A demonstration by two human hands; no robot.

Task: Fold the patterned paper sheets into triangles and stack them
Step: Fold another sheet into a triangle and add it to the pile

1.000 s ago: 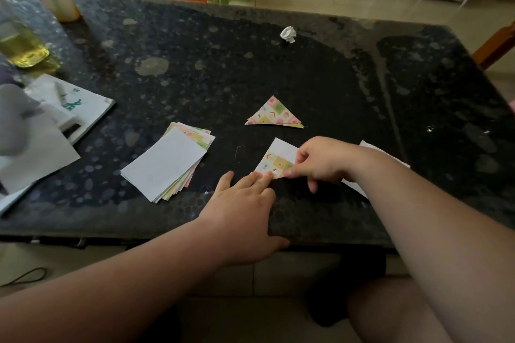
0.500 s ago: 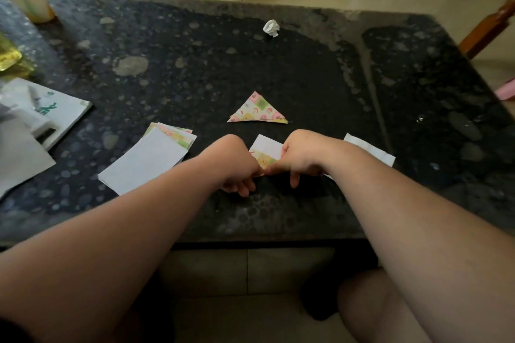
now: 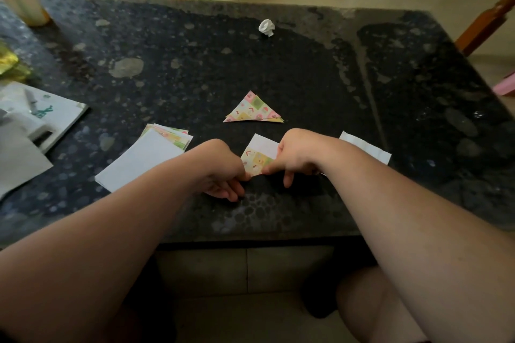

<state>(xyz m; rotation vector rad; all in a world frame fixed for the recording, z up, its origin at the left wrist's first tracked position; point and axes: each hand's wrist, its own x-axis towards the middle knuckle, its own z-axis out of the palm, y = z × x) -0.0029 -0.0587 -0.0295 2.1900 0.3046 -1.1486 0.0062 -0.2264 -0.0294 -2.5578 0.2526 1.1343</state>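
Head view, single frame.

- Partly folded sheet [image 3: 259, 154] lay at lower centre of the frame, near the front edge of the dark speckled table [image 3: 306, 69]. A patterned flap was turned up over the white back, which showed at the top. The fold was not closed into a triangle.
- Left hand [image 3: 223, 172]: fingers curled, tips at the sheet's lower left corner, apparently pinching it. The exact contact was hidden by the knuckles.
- Right hand [image 3: 295, 159]: fingers curled over the sheet's right edge, forefinger tip pressing on the lower edge, one finger pointing down onto the table.
- Finished triangle [image 3: 252, 110] lay alone, just above the hands at centre frame. One showed for certain; thin edges at its base hinted at a second layer, but I could not tell.
- Pile of unfolded sheets [image 3: 145, 159] sat left of the left wrist, white side up, patterned edges fanned at its top.
- A white paper [image 3: 367, 147] lay partly under the right forearm.
- A crumpled paper ball [image 3: 267, 27] lay at upper centre.

Judgement: early in the task. One triangle was done, one was in hand, and the pile remained; no stack of triangles had been built.
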